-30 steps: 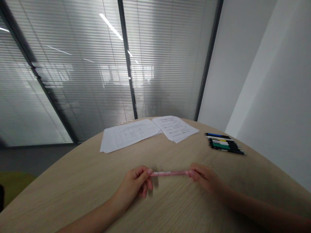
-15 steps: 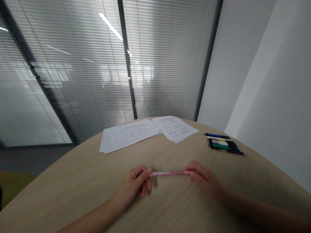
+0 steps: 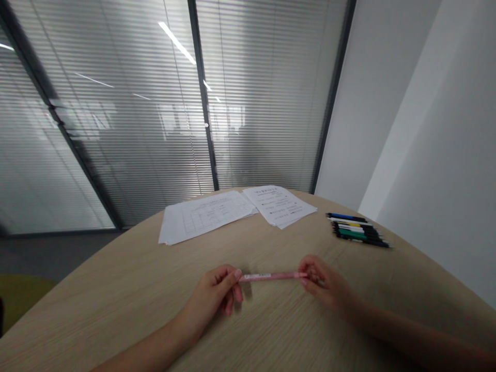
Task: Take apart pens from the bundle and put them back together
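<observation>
A thin pink pen (image 3: 271, 276) is held level just above the light wooden table (image 3: 116, 294), near its front middle. My left hand (image 3: 217, 292) pinches the pen's left end between thumb and fingers. My right hand (image 3: 323, 284) pinches the right end, fingers curled round the tip. Both forearms reach in from the bottom edge.
Two stacks of printed paper lie further back, the left stack (image 3: 205, 214) and the right stack (image 3: 279, 204). A row of several pens (image 3: 358, 230) lies at the right. Glass walls with blinds stand behind the table, and a white wall is on the right.
My right hand's fingers have shifted slightly on the pen's right end, curling tighter. The pen and my left hand have stayed almost where they were.
</observation>
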The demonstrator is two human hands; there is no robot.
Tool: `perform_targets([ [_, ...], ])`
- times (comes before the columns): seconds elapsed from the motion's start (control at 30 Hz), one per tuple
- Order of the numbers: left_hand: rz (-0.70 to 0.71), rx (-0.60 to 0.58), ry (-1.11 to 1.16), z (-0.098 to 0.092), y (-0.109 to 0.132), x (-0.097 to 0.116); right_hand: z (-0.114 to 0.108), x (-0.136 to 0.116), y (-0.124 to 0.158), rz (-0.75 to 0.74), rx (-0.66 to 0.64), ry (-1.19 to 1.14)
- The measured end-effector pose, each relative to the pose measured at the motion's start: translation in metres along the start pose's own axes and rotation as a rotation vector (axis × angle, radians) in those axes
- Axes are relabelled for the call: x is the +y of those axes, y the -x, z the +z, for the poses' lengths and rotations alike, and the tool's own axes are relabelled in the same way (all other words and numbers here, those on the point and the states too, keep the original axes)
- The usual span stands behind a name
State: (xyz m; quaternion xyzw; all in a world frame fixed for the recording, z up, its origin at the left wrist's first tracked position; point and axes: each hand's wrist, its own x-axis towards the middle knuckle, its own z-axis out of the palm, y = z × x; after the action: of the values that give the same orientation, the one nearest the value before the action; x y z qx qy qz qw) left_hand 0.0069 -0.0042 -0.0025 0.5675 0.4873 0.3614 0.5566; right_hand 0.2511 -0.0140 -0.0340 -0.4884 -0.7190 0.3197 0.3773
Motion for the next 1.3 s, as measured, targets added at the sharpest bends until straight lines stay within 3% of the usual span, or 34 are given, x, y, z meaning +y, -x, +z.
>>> perform_targets([
  [0.23, 0.004, -0.002, 0.010, 0.000, 0.000, -0.001, -0.006, 0.001, 0.000, -0.067, -0.053, 0.175],
  [0.4, 0.001, 0.010, 0.027, 0.000, 0.001, 0.001, -0.007, 0.000, 0.000, -0.056, -0.020, 0.210],
  [0.63, 0.056, 0.133, 0.067, -0.002, 0.000, 0.002, -0.004, 0.006, -0.002, -0.022, 0.101, 0.159],
  [1.0, 0.154, 0.306, 0.275, -0.009, -0.006, 0.004, -0.003, 0.015, -0.003, 0.013, 0.188, 0.075],
  [1.3, 0.184, 0.377, 0.401, -0.018, -0.012, -0.002, -0.004, 0.020, -0.007, 0.113, 0.217, -0.174],
])
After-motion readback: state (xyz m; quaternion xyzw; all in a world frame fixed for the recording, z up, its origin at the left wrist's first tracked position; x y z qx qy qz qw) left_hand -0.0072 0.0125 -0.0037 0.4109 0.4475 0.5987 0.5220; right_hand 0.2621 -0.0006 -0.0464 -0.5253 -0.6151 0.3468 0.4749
